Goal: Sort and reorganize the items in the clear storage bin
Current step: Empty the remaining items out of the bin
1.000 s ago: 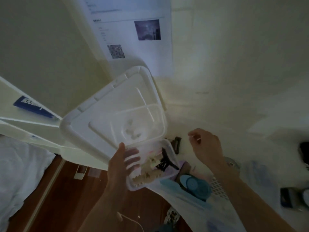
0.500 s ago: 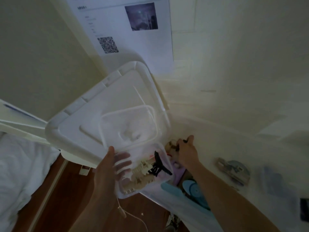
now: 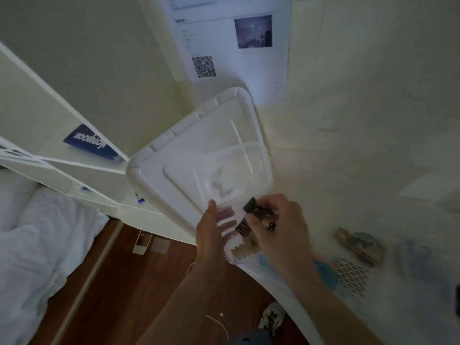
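Note:
A small clear storage bin (image 3: pixel 235 257) sits at the table's near edge, its white hinged lid (image 3: pixel 189 170) tilted up and open behind it. My left hand (image 3: pixel 211 235) grips the bin's left wall, thumb outside and fingers seen through the plastic. Cream hair claws (image 3: pixel 245 250) lie inside the bin. My right hand (image 3: pixel 278 227) hovers over the bin's opening and pinches a dark hair claw (image 3: pixel 254 207) between thumb and fingers; a second dark clip (image 3: pixel 242 227) shows just below it.
Loose items lie on the white table (image 3: pixel 348 170) to the right: a grey clip (image 3: pixel 358 245), a white mesh piece (image 3: pixel 352 272), a blue object (image 3: pixel 326 272). A white shelf (image 3: pixel 62 155) stands at left, a bed (image 3: pixel 32 245) beside it, wooden floor (image 3: pixel 119 282) below.
My right hand reached to the table behind the bin, picked up a dark hair claw and brought it over the bin's opening. My left hand kept hold of the bin.

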A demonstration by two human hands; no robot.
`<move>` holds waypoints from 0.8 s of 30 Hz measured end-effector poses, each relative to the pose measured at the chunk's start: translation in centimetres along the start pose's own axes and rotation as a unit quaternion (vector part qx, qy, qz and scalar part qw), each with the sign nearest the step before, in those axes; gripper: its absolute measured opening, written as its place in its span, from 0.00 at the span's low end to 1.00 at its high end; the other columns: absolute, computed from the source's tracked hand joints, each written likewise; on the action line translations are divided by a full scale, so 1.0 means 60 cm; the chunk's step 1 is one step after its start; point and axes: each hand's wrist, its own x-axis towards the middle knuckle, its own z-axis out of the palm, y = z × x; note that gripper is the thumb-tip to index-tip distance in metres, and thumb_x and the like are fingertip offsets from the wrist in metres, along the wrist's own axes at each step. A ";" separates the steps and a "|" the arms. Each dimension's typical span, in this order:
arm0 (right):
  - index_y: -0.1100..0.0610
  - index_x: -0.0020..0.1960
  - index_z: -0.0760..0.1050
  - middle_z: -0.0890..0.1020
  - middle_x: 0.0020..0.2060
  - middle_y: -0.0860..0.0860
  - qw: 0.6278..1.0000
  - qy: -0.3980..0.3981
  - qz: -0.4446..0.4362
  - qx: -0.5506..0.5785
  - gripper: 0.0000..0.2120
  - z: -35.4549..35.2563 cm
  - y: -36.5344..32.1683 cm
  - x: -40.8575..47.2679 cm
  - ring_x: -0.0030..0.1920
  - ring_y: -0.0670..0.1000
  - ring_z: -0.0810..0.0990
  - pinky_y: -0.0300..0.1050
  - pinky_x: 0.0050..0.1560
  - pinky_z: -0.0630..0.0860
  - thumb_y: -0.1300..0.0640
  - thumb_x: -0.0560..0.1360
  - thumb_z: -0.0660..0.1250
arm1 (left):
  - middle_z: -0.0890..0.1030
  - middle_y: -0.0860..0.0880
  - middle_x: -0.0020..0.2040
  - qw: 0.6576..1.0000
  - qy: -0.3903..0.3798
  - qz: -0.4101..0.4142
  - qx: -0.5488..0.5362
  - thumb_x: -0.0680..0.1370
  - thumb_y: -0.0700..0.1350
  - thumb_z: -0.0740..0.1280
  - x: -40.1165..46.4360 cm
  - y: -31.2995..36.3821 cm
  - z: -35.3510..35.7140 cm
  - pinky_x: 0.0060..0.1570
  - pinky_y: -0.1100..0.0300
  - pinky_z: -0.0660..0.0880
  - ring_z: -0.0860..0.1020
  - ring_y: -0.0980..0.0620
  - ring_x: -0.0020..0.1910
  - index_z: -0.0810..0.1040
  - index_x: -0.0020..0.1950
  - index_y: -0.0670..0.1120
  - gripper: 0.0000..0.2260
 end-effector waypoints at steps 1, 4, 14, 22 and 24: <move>0.46 0.54 0.72 0.75 0.52 0.47 0.998 0.025 0.008 -0.053 0.16 0.023 0.005 -0.003 0.49 0.47 0.78 0.44 0.49 0.78 0.46 0.71 0.74 | 0.86 0.46 0.51 1.000 0.003 -0.004 -0.006 0.82 0.61 0.59 -0.005 0.000 0.005 0.49 0.50 0.80 0.83 0.45 0.52 0.83 0.53 0.42 0.24; 0.50 0.52 0.73 0.78 0.49 0.49 0.971 0.100 -0.016 -0.216 0.18 0.062 0.014 -0.008 0.51 0.52 0.76 0.46 0.47 0.74 0.40 0.70 0.71 | 0.85 0.45 0.50 0.999 0.017 -0.014 -0.035 0.82 0.58 0.59 -0.015 -0.001 0.017 0.43 0.53 0.81 0.83 0.46 0.50 0.83 0.52 0.42 0.22; 0.46 0.49 0.81 0.79 0.51 0.45 0.975 0.074 -0.121 -0.172 0.10 0.010 0.025 0.016 0.52 0.48 0.75 0.44 0.53 0.75 0.43 0.75 0.65 | 0.86 0.45 0.46 0.999 0.033 0.001 -0.032 0.82 0.60 0.59 -0.018 0.001 0.001 0.48 0.52 0.80 0.85 0.48 0.45 0.84 0.51 0.42 0.24; 0.51 0.60 0.77 0.82 0.53 0.51 0.980 -0.055 0.112 -0.158 0.12 -0.006 0.198 0.178 0.51 0.53 0.81 0.46 0.53 0.78 0.57 0.78 0.63 | 0.86 0.46 0.48 0.996 0.069 -0.017 -0.059 0.78 0.64 0.63 0.011 -0.014 -0.044 0.60 0.41 0.77 0.83 0.43 0.54 0.87 0.44 0.47 0.23; 0.51 0.69 0.71 0.80 0.58 0.53 0.964 -0.153 0.143 -0.164 0.21 0.029 0.234 0.206 0.57 0.55 0.79 0.46 0.59 0.76 0.52 0.77 0.65 | 0.86 0.45 0.48 0.995 0.068 -0.037 -0.068 0.78 0.64 0.62 0.017 -0.015 -0.048 0.59 0.40 0.76 0.82 0.43 0.54 0.87 0.43 0.48 0.24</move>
